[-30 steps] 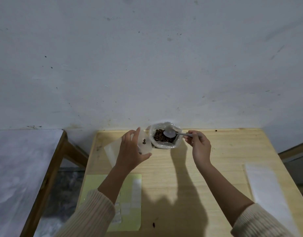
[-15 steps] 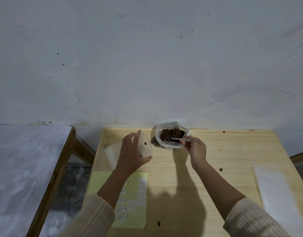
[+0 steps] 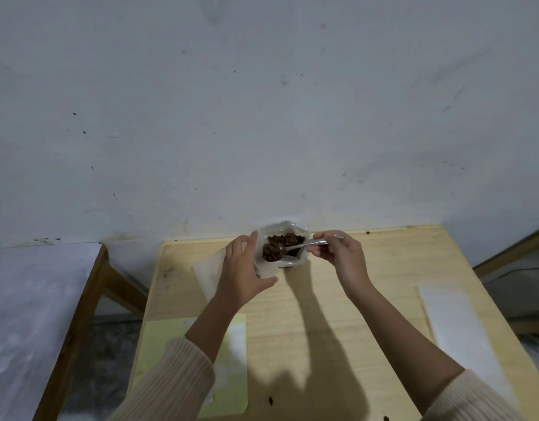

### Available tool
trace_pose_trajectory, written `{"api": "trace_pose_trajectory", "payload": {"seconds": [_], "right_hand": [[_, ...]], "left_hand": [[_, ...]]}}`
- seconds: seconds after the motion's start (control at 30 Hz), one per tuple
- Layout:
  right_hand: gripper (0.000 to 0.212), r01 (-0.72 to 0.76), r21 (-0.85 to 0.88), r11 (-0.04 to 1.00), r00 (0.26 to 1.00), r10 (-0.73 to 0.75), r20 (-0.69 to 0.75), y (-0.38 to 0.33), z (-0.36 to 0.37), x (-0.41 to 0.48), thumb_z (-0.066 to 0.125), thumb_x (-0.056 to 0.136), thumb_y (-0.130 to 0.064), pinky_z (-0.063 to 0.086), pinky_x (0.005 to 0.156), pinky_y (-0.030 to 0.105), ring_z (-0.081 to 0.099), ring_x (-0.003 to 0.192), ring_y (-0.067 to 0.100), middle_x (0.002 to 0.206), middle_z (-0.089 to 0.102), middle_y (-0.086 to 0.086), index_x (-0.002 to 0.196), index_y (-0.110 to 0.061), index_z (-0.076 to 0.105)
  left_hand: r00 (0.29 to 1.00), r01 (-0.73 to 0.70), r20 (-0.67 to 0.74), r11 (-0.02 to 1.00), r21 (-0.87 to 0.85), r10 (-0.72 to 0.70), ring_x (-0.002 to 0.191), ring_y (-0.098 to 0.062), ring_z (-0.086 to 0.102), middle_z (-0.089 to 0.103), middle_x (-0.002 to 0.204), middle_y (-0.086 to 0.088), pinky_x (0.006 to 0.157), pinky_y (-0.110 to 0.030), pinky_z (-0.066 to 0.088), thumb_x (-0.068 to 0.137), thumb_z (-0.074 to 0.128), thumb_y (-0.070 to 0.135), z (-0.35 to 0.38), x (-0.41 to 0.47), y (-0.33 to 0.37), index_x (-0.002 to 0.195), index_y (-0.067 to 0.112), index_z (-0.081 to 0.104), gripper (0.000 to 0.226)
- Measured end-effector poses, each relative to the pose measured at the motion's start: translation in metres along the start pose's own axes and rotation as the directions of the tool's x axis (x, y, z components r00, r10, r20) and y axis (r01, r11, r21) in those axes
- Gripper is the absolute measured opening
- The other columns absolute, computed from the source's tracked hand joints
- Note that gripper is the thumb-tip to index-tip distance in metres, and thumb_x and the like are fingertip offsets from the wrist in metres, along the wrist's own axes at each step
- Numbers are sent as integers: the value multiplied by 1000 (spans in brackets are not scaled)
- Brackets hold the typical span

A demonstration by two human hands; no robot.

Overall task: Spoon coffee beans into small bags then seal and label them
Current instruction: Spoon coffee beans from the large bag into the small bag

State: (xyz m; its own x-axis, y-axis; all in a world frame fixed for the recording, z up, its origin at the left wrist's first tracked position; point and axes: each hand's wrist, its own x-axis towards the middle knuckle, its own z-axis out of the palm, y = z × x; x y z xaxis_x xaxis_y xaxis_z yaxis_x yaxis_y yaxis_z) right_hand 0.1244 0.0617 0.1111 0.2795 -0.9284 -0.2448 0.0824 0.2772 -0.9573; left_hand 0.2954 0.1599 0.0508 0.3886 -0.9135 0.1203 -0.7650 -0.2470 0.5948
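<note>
Holding a heaped spoon of coffee beans over the big bag.
Our right hand pinches the spoon handle just right of the big bag; the loaded bowl hovers at its left rim. Our left hand, fingers curled, grips a small bag just left of it. A label sheet lies nearer us.

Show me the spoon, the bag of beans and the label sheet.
spoon (image 3: 303,245): head view, its handle.
bag of beans (image 3: 281,228): head view, far plastic rim.
label sheet (image 3: 159,354): head view, bare left part.
</note>
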Motion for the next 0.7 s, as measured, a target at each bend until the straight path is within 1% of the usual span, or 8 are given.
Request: {"api": "trace_pose_trajectory", "payload": {"seconds": [0.07,0.13,0.23,0.33,0.43,0.5,0.63,0.7], "right_hand": [[24,50,-27,998,997,-48,62,-2,3,-5,46,94,-2,54,61,20,66,58,18,66,66,12,78,-3,63],[24,86,-18,996,995,-85,50,-2,3,-7,46,94,-3,53,60,19,66,58,18,68,65,13,77,-4,63],[23,107,10,994,993,-106,-44,2,-2,-6,46,93,-2,54,61,20,66,59,17,73,65,14,79,-3,64],[22,101,53,993,982,-91,-166,10,-8,-3,43,92,-1,54,63,21,64,62,19,71,65,15,83,0,62],[23,56,130,990,964,-20,-264,24,-9,2,41,93,-3,55,66,20,62,67,22,78,64,17,81,-2,61],[24,-2,198,980,955,61,-290,34,-7,4,39,94,-5,56,67,18,62,70,22,82,64,18,82,-3,60],[22,-143,298,944,945,219,-243,54,7,9,35,93,-3,55,71,18,64,78,20,89,64,19,101,2,56],[23,-201,306,931,938,273,-213,62,15,11,35,93,-2,55,72,19,64,81,19,91,65,17,104,2,55]], "left_hand": [[1000,-3,8,1000,-21,3,130,-18,21,29,139,-5,108,-30,27,66,78,45,1,1,4,147,20,19,104],[1000,-9,14,999,-35,9,130,-18,22,30,139,-6,108,-30,27,66,78,45,1,1,5,147,21,19,103],[1000,1,8,999,-42,-1,130,-18,22,30,139,-5,108,-31,27,65,79,44,-4,-2,2,147,21,19,104],[1000,11,-21,999,-52,-13,127,-20,25,33,136,-7,107,-32,28,63,81,41,-12,-8,-8,146,18,23,104],[997,-6,-73,1000,-27,4,121,-22,31,42,129,-15,102,-38,35,58,83,43,-19,-17,-21,143,8,33,104],[996,3,-93,1000,-8,-4,117,-25,35,46,123,-18,97,-41,38,55,83,43,-22,-22,-29,139,4,38,104],[995,30,-95,998,55,-25,112,-35,44,51,118,-22,94,-45,40,51,87,40,-30,-28,-38,136,-1,42,104],[996,43,-83,996,81,-36,110,-38,47,52,116,-23,93,-47,41,50,89,38,-34,-30,-41,134,-2,43,104]]}}
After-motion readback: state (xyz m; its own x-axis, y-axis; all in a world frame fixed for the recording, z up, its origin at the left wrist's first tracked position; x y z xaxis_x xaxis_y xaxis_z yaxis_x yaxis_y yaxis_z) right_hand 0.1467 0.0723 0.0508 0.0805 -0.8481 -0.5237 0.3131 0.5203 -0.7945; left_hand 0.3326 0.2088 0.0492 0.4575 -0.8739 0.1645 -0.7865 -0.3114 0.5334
